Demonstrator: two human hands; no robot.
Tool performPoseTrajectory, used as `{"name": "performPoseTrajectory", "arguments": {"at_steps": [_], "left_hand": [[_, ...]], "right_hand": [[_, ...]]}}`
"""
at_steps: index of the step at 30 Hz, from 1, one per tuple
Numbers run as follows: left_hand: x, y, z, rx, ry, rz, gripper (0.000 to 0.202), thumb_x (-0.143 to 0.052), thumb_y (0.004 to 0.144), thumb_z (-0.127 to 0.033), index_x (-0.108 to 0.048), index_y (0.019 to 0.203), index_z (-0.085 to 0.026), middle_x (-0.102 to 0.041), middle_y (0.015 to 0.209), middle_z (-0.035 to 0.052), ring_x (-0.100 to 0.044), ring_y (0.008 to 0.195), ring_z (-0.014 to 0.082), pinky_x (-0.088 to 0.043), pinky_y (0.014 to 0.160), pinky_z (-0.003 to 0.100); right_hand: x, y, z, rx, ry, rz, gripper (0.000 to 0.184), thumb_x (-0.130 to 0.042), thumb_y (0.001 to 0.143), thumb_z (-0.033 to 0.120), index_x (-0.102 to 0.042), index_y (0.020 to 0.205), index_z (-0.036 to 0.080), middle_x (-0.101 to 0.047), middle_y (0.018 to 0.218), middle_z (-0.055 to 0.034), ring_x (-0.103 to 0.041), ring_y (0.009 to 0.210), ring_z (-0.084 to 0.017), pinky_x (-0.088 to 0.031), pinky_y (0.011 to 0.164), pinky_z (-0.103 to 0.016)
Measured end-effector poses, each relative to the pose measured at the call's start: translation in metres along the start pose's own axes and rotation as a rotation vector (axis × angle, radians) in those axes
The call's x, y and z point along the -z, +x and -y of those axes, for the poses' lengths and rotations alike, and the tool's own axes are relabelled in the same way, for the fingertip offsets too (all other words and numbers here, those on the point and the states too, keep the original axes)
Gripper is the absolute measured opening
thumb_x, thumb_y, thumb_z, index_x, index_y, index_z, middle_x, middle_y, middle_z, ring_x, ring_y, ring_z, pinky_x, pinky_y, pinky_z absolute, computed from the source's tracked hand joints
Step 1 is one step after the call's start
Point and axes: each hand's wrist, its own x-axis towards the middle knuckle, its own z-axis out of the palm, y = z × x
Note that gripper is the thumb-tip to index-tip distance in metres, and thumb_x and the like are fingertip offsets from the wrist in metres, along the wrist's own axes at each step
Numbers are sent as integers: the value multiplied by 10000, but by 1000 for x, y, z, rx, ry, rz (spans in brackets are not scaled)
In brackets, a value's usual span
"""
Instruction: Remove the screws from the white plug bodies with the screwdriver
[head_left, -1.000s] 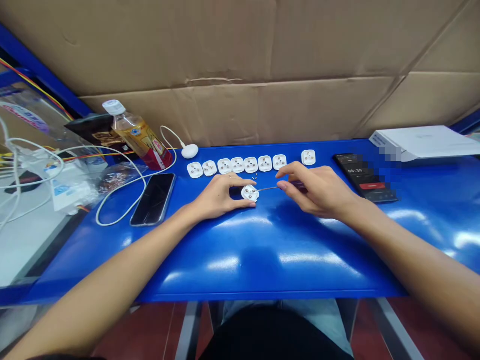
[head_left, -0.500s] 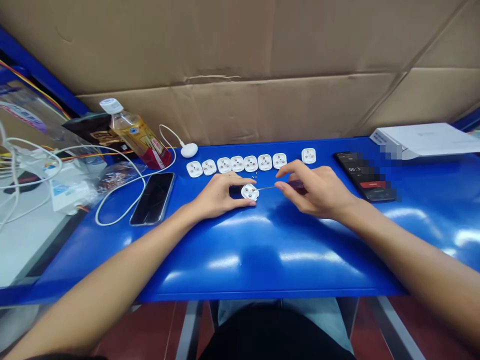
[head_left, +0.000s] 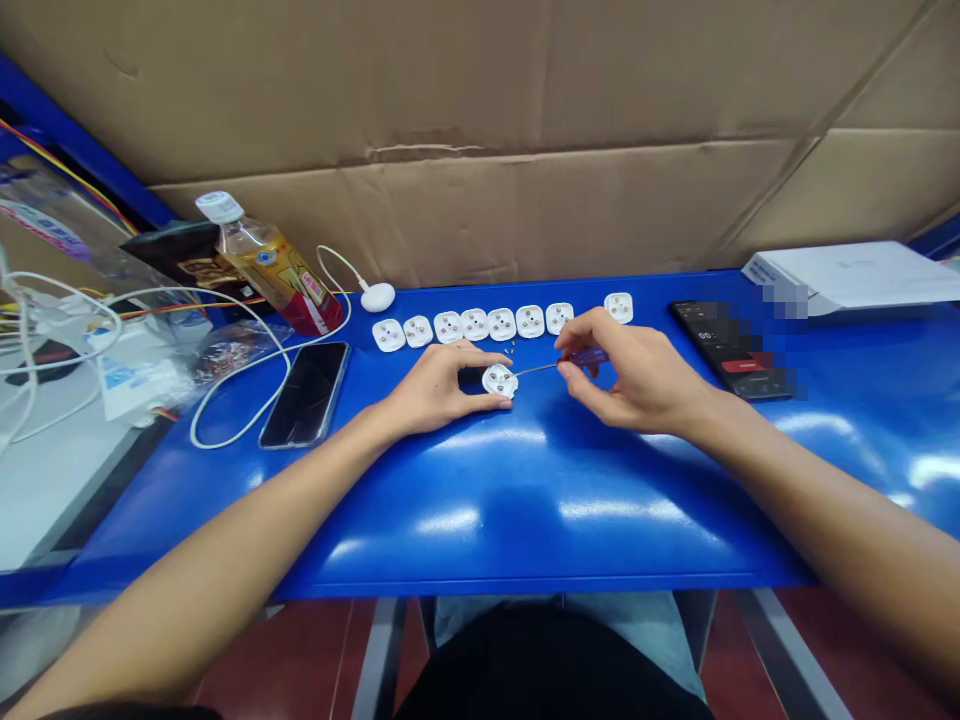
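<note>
Gripping a white plug base (head_left: 499, 381) between the fingers (head_left: 480, 354) and thumb (head_left: 491, 404) of the left hand (head_left: 442, 385), while the right hand (head_left: 637, 375) pinches a purple-handled screwdriver (head_left: 587, 356), tip at the base, both well back from the near edge of the blue tabletop (head_left: 525, 590).

I had plug bodies (head_left: 501, 324) in a row on the bench (head_left: 525, 540), a smartphone (head_left: 305, 395) left of them, and a bottle (head_left: 270, 265) behind that. A second phone (head_left: 739, 365) lay to the right, before a flat box (head_left: 851, 275).

Person in a black top (head_left: 551, 668) and pale blue jeans (head_left: 480, 622), both forearms (head_left: 255, 510) bare, left hand (head_left: 439, 388) and right hand (head_left: 637, 378) ungloved, seen from head height.
</note>
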Motion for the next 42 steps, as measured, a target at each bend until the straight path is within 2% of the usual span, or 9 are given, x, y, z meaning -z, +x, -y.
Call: {"name": "performPoseTrajectory", "arguments": {"at_steps": [11, 15, 19, 23, 27, 30, 35, 40, 42], "left_hand": [[0, 0, 0, 2, 7, 5, 530, -849, 810, -506, -775, 1248, -217, -786, 1078, 69, -693, 971, 258, -510, 885, 364], [0, 0, 0, 3, 3, 6, 544, -847, 808, -519, -772, 1252, -215, -784, 1075, 73, -692, 972, 258, -506, 875, 364], [0, 0, 0, -1, 5, 5, 527, -849, 811, -501, -773, 1250, -218, -786, 1076, 73, -694, 974, 256, -508, 880, 356], [0, 0, 0, 0, 16, 4, 526, -850, 808, -503, -774, 1246, -221, -786, 1080, 73, -695, 982, 261, -511, 892, 361], [0, 0, 0, 4, 11, 6, 530, -846, 811, -508, -771, 1252, -224, -783, 1080, 71, -693, 976, 260, -512, 889, 360], [0, 0, 0, 3, 3, 8, 520, -849, 811, -493, -771, 1249, -225, -783, 1075, 68, -695, 971, 259, -509, 876, 353], [0, 0, 0, 6, 10, 4, 535, -850, 807, -501, -772, 1255, -218, -785, 1069, 73, -691, 967, 259, -509, 881, 352], [-1, 0, 0, 8, 2, 7, 534, -845, 810, -518, -774, 1244, -216, -785, 1067, 77, -694, 965, 258, -506, 873, 359], [-1, 0, 1, 1, 0, 3, 534, -843, 813, -515, -773, 1251, -218, -786, 1071, 77, -696, 970, 259, -507, 877, 364]], "right_hand": [[-2, 0, 3, -31, -106, -55, 118, -570, 994, 312, -593, 1071, 225, -725, 740, -10, -696, 605, -202, -489, 580, -303], [-1, 1, 2, 14, -34, -26, 133, -584, 953, 249, -575, 1081, 218, -767, 947, -64, -744, 779, -211, -536, 673, -305], [-2, 1, 2, -26, -96, -44, 97, -581, 982, 302, -589, 1045, 229, -724, 733, -2, -695, 603, -196, -478, 571, -296], [-1, 0, 3, -6, -35, -8, 173, -592, 956, 272, -574, 1118, 214, -771, 956, -68, -745, 778, -218, -530, 659, -304], [0, 0, 3, -79, -97, 4, 187, -580, 996, 354, -591, 1118, 213, -747, 775, -29, -706, 626, -213, -468, 567, -302], [2, 0, 3, -55, -40, 31, 215, -599, 967, 314, -576, 1155, 212, -779, 921, -65, -738, 747, -221, -495, 627, -303], [3, 1, 5, -97, -134, 56, 196, -567, 1004, 416, -615, 997, 226, -647, 566, 26, -597, 474, -189, -381, 527, -302], [2, 2, 6, -48, 0, 10, 186, -601, 950, 300, -558, 1103, 204, -755, 1016, -92, -729, 815, -223, -518, 702, -308], [0, 2, 5, -77, -24, 0, 134, -570, 976, 290, -558, 1087, 217, -752, 920, -57, -717, 728, -204, -498, 647, -297]]}}
